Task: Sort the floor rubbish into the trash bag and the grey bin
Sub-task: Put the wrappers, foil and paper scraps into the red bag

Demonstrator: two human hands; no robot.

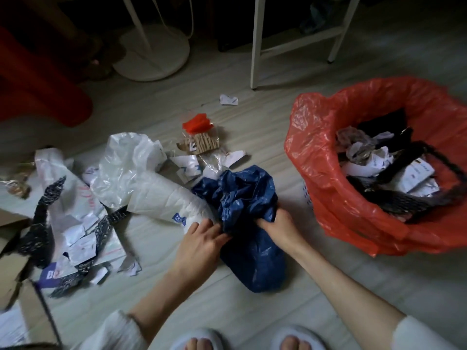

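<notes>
We pinch the crumpled dark-blue plastic bag [249, 210] with both hands, left hand [202, 238] and right hand [275, 223]; we should gather it tight before lifting right toward the red-lined bin [328, 198].

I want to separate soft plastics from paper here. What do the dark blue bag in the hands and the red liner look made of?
Blue bag: thin plastic film, likely; it crumples in sharp folds with glossy highlights. Red liner: thin translucent plastic, shiny and wrinkled. Both look like soft plastic, not paper.
</notes>
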